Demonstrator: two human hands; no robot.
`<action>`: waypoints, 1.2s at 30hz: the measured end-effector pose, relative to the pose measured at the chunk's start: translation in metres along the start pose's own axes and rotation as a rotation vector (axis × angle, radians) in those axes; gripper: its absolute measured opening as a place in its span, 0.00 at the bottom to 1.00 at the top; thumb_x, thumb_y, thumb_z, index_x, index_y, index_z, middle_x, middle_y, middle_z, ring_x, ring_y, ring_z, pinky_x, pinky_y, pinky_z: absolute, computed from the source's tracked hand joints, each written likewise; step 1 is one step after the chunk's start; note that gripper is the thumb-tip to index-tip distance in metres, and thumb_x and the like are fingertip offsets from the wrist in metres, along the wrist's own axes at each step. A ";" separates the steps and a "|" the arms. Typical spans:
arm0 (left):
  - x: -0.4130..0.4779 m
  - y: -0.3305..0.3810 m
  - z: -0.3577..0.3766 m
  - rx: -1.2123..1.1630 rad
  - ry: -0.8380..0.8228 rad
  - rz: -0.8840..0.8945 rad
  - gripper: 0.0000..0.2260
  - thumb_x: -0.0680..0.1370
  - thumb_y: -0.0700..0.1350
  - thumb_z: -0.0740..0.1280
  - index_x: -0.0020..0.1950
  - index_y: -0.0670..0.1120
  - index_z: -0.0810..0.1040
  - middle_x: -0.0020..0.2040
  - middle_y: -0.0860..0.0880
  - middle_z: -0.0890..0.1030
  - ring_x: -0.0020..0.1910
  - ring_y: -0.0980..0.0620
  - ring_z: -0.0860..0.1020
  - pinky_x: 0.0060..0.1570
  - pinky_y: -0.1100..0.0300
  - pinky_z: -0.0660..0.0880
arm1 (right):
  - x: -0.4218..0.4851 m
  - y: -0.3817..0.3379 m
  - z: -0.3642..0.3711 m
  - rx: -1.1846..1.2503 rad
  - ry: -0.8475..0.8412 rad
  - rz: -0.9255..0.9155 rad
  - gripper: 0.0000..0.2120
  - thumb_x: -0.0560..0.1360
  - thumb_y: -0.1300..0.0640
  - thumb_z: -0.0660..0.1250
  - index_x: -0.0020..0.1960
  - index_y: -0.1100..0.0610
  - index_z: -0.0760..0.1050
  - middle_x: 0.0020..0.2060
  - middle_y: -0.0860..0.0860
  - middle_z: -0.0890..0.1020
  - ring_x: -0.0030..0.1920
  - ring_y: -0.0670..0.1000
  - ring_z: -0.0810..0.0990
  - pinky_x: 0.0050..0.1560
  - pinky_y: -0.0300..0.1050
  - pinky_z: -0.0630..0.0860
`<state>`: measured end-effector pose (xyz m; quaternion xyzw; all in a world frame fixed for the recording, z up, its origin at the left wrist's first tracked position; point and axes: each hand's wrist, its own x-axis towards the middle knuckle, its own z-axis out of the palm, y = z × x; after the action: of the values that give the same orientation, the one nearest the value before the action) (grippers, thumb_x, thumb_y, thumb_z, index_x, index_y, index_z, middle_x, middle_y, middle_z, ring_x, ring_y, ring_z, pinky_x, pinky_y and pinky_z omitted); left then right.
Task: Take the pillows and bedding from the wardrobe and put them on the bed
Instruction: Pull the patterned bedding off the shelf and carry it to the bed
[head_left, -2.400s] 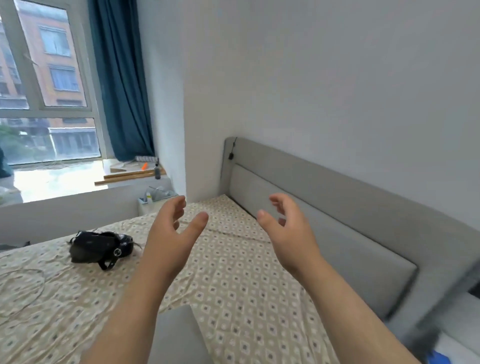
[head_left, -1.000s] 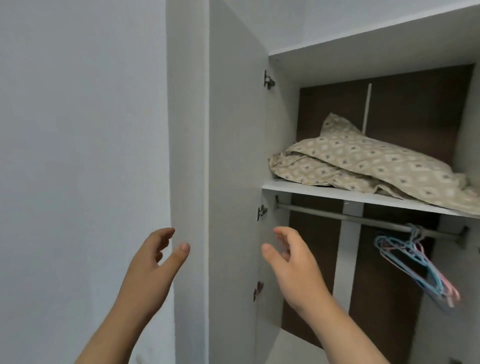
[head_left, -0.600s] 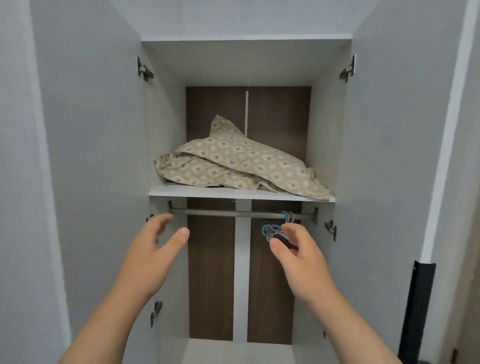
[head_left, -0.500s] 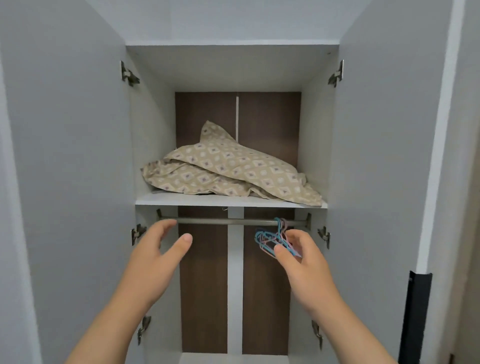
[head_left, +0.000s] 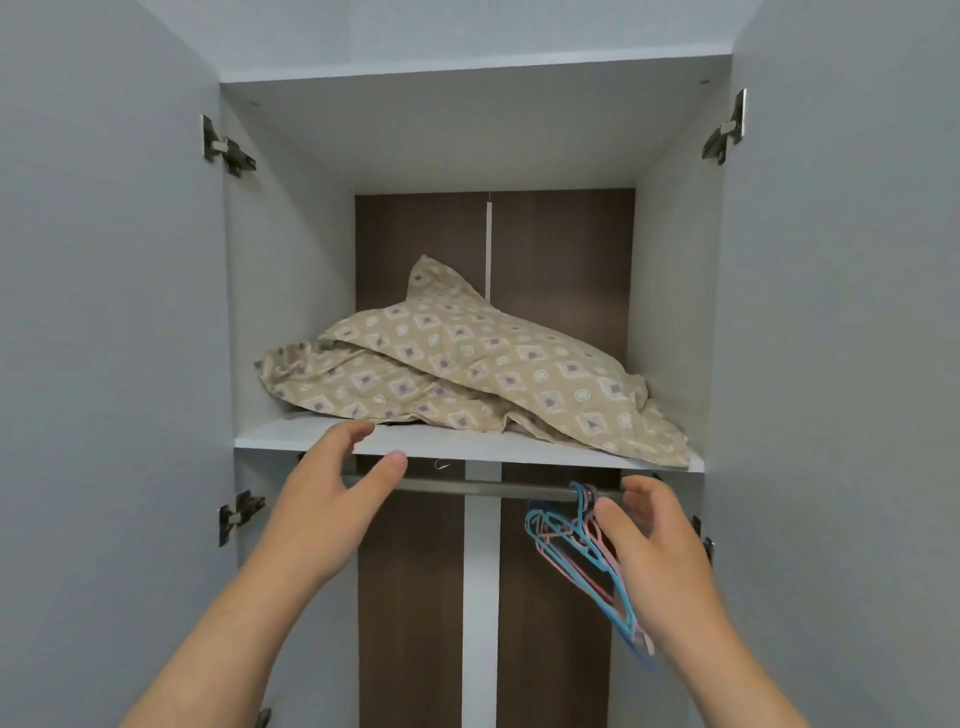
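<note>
Wardrobe (head_left: 675, 291) open, both doors swung wide, 4 hinges visible. 1 shelf (head_left: 467, 444) inside, holding 2 beige diamond-print pillows (head_left: 467, 364) stacked, the top one lying across the bottom one, right corner overhanging the shelf edge. Below the shelf: 1 rail (head_left: 483, 487) with a bunch of blue and pink hangers (head_left: 576, 535) at its right end, count unclear. Left hand (head_left: 332, 509) raised, fingers (head_left: 358, 431) spread wide and empty, tips at the shelf front edge just below the pillows. Right hand (head_left: 657, 551) lower, fingers loosely apart, empty, in front of the hangers; contact can't be told.
</note>
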<state>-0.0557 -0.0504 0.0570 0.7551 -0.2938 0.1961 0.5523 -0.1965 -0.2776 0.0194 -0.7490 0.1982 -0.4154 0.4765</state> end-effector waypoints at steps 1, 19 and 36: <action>0.014 -0.002 0.009 0.005 0.002 0.013 0.22 0.76 0.58 0.66 0.68 0.55 0.70 0.64 0.59 0.71 0.66 0.55 0.69 0.63 0.55 0.67 | 0.014 0.001 0.001 0.003 0.010 -0.005 0.20 0.76 0.49 0.65 0.67 0.49 0.68 0.62 0.46 0.75 0.60 0.46 0.73 0.55 0.43 0.67; 0.339 -0.056 0.123 0.077 -0.029 0.248 0.29 0.76 0.62 0.63 0.73 0.49 0.66 0.73 0.50 0.69 0.70 0.49 0.68 0.61 0.52 0.67 | 0.280 0.002 0.097 -0.276 0.287 -0.043 0.26 0.74 0.43 0.63 0.69 0.52 0.65 0.64 0.51 0.74 0.60 0.54 0.73 0.57 0.50 0.70; 0.517 -0.127 0.197 0.826 0.000 -0.050 0.42 0.67 0.76 0.53 0.62 0.44 0.77 0.60 0.42 0.79 0.59 0.40 0.76 0.56 0.50 0.71 | 0.461 0.048 0.095 -0.784 0.198 0.404 0.50 0.60 0.22 0.46 0.67 0.54 0.75 0.65 0.55 0.77 0.64 0.61 0.75 0.63 0.55 0.70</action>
<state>0.4105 -0.3275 0.2250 0.9201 -0.1720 0.2841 0.2077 0.1509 -0.5668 0.1577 -0.7760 0.5275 -0.2770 0.2070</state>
